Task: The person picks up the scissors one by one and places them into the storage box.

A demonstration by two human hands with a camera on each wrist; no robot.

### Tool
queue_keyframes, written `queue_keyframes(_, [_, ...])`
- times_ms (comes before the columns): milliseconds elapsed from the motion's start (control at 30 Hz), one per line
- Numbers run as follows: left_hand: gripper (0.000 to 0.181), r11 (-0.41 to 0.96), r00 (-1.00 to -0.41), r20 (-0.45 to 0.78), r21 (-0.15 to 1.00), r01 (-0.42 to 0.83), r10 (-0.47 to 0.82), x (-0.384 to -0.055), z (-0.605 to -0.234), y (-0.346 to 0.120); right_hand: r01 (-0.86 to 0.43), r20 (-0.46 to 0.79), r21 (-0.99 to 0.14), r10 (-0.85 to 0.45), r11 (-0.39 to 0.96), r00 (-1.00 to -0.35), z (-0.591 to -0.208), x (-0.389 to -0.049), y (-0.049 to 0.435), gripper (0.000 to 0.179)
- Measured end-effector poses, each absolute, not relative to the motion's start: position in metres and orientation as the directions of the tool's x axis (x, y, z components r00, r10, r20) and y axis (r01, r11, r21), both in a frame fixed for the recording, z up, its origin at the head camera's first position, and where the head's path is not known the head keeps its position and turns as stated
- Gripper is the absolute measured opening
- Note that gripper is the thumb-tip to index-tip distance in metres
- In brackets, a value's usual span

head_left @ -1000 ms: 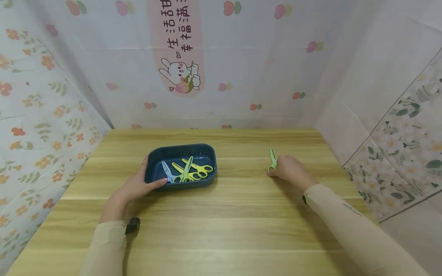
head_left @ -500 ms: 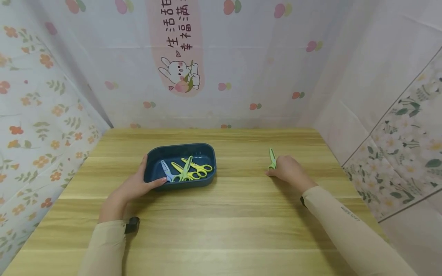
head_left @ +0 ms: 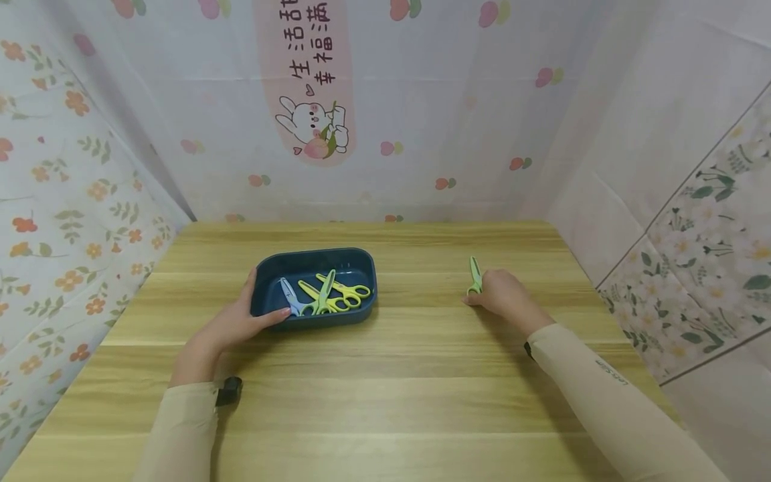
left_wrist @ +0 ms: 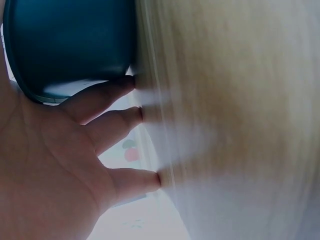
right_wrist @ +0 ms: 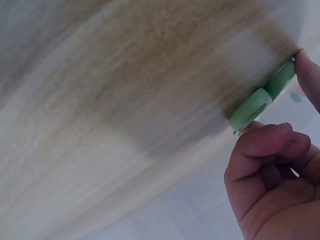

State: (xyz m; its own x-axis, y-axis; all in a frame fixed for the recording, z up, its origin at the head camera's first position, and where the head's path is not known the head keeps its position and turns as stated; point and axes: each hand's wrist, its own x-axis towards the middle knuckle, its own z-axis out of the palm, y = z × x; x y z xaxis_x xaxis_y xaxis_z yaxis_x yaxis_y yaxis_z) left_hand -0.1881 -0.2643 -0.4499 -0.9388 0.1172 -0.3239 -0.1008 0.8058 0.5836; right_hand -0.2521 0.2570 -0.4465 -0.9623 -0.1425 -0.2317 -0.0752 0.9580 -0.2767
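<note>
A dark blue plastic box [head_left: 313,322] stands on the table at left of centre. My left hand [head_left: 231,326] spans its left end, thumb over the front rim. In the left wrist view, that hand's fingers [left_wrist: 115,127] are stretched out, their tips at the tabletop beside the box wall. Off to the right, my right hand [head_left: 504,294] holds a pair of light green scissors [head_left: 475,269], blades pointing away. The right wrist view shows fingertips at both ends of its green handle loops [right_wrist: 251,109], close over the table. Several scissors lie in the box.
In the box are blue scissors [head_left: 290,294], light green scissors [head_left: 326,292] and yellow scissors [head_left: 348,290], overlapping. The wooden table [head_left: 385,402] runs back to a printed curtain [head_left: 421,120]. Patterned sheets [head_left: 717,221] hang at both sides.
The view tilts slightly, so everything sits a little higher in the picture. Both hands, the box and the scissors otherwise hold their places.
</note>
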Motion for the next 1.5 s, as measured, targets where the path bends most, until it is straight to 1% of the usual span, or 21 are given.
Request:
queue_keyframes(500, [0.131,0.814,-0.942,-0.315,0.573,-0.092,0.115,-0.192,-0.449,-0.263,-0.069,-0.230,-0.278,-0.136,0.958,-0.964,-0.443,-0.254,0.262,0.055])
queue_keyframes(667, [0.132,0.805,-0.940,-0.319,0.586,-0.093,0.124,-0.192,-0.454,-0.261,-0.049,-0.258,-0.269,-0.121,0.962,-0.959,-0.439,-0.256,0.263,0.055])
queue_keyframes(767, [0.132,0.795,-0.938,-0.321,0.599,-0.093,0.132,-0.190,-0.456,-0.261,-0.040,-0.266,-0.300,-0.124,0.953,-0.956,-0.431,-0.258,0.254,0.052])
queue_keyframes(900, [0.130,0.788,-0.944,-0.301,0.611,-0.082,0.136,-0.191,-0.454,-0.261,-0.045,-0.249,-0.355,-0.141,0.934,-0.958,-0.408,-0.260,0.228,0.051])
queue_keyframes(1133, [0.131,0.808,-0.938,-0.326,0.580,-0.102,0.116,-0.191,-0.449,-0.263,-0.128,-0.226,-0.351,-0.216,0.928,-0.950,-0.363,-0.262,0.162,0.053])
queue_keyframes(1233, [0.132,0.810,-0.936,-0.334,0.576,-0.110,0.111,-0.190,-0.448,-0.263,-0.162,-0.215,-0.359,-0.250,0.919,-0.944,-0.352,-0.262,0.136,0.055])
queue_keyframes(1367, [0.132,0.811,-0.935,-0.339,0.573,-0.116,0.106,-0.189,-0.449,-0.264,-0.233,-0.182,-0.339,-0.306,0.912,-0.934,-0.342,-0.259,0.102,0.060])
queue_keyframes(1500, [0.132,0.812,-0.936,-0.339,0.571,-0.120,0.100,-0.189,-0.449,-0.265,-0.288,-0.182,-0.308,-0.354,0.907,-0.918,-0.337,-0.255,0.071,0.066])
